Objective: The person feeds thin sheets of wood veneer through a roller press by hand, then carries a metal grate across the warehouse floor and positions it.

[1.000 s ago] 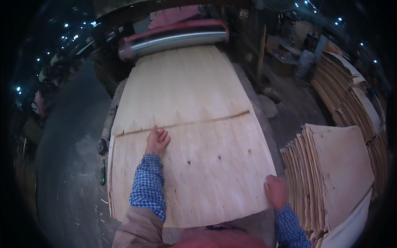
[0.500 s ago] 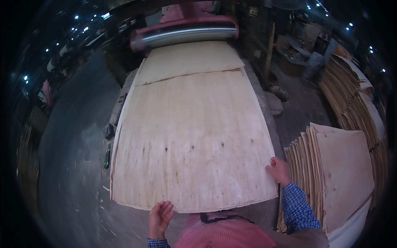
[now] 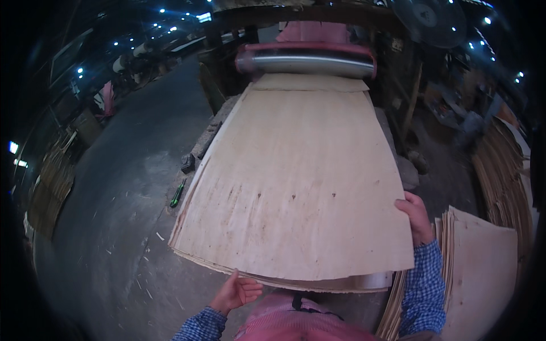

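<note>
A large pale wood veneer sheet (image 3: 296, 170) with several dark knots lies on top of a stack of veneer sheets (image 3: 335, 284). Its front right corner juts past the sheets below, with a gap under its front edge. My right hand (image 3: 418, 216) pinches its right edge, thumb on top and fingers hidden beneath. By the front edge, left of the middle, my left hand (image 3: 238, 291) is open, its fingers stretched out and its thumb near the wood. Another veneer sheet (image 3: 310, 83) lies at the far end, reaching under a shiny metal roller (image 3: 307, 61).
A green and black utility knife (image 3: 177, 193) and a dark block (image 3: 187, 163) lie left of the stack. Upright veneer sheets (image 3: 483, 267) stand to my right, with more veneer (image 3: 503, 165) behind. Floor (image 3: 131, 187) stretches along the left, with scattered wood slivers.
My right hand has gripped the sheet's right edge, and its near corner has shifted right and lifted off the stack. The far sheet has gone farther under the roller. The view has turned left.
</note>
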`<state>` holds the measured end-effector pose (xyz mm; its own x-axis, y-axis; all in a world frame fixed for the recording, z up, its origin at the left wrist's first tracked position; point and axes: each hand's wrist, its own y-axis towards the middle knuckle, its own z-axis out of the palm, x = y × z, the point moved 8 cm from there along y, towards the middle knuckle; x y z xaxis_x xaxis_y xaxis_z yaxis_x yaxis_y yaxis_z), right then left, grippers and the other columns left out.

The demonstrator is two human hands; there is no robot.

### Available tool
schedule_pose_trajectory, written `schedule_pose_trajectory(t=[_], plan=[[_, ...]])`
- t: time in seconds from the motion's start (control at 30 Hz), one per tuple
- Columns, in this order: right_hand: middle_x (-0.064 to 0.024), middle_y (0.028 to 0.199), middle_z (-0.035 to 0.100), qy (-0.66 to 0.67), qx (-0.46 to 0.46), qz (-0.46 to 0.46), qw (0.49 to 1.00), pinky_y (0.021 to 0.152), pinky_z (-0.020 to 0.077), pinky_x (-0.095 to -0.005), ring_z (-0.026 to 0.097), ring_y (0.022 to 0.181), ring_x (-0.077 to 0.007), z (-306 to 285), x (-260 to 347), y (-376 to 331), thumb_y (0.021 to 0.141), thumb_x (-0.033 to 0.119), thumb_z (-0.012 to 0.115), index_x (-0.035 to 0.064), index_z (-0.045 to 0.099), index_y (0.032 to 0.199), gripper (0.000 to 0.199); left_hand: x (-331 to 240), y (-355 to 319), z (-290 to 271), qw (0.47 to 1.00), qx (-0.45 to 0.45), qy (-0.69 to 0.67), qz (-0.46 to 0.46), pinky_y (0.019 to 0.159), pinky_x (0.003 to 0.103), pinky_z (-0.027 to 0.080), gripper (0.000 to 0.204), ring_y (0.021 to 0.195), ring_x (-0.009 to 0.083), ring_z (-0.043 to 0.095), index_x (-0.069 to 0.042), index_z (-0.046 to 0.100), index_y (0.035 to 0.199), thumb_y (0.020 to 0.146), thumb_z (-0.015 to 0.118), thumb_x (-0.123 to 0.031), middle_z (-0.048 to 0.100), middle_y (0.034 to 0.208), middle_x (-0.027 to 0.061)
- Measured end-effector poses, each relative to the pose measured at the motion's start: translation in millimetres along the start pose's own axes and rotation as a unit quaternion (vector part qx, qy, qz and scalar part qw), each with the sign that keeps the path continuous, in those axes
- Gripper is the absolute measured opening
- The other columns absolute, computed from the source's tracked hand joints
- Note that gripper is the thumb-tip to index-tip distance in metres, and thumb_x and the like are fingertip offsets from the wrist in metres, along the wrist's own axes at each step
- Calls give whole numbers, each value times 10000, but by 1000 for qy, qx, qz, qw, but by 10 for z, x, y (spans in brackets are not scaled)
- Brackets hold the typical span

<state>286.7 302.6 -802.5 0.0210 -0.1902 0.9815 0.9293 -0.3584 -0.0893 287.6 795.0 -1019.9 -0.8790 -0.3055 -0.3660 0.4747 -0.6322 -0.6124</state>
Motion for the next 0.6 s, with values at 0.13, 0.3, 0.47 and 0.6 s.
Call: schedule_pose_trajectory(t=[0.13, 0.3, 0.47, 0.6], plan=[[-151, 1071, 674, 36, -2, -26, 999, 801, 539, -301, 672, 896, -209, -391, -353, -169, 881, 50, 521, -84, 572, 1204, 353, -669, 46, 605, 945, 99, -186, 249, 917, 467, 525, 523, 1102, 323, 618, 5, 462, 1348, 1003, 456, -388, 594, 1260, 201], [-144, 1131, 659, 82, -77, 34, 993, 896, 506, -321, 641, 1024, -201, -709, -1218, -325, 860, 6, 510, -70, 552, 1262, 411, -651, 32, 421, 958, -64, 6, 279, 1104, 519, 372, 518, 1315, 353, 448, -21, 298, 1464, 989, 443, -170, 431, 1449, 186], [-107, 1103, 670, 48, -47, -9, 998, 845, 513, -280, 652, 963, -176, -524, -416, -578, 840, 25, 526, -66, 569, 1238, 410, -348, -421, 672, 950, -86, 8, 301, 1085, 518, 402, 556, 1310, 368, 452, -14, 242, 1482, 972, 432, -125, 401, 1461, 197], [-87, 1073, 675, 59, -48, -20, 997, 834, 516, -266, 653, 952, -162, -656, -346, -51, 899, 94, 530, -53, 589, 1200, 341, -907, 189, 872, 947, -147, 10, 287, 1023, 497, 466, 477, 1238, 340, 520, 27, 349, 1400, 960, 473, -106, 491, 1362, 199]])
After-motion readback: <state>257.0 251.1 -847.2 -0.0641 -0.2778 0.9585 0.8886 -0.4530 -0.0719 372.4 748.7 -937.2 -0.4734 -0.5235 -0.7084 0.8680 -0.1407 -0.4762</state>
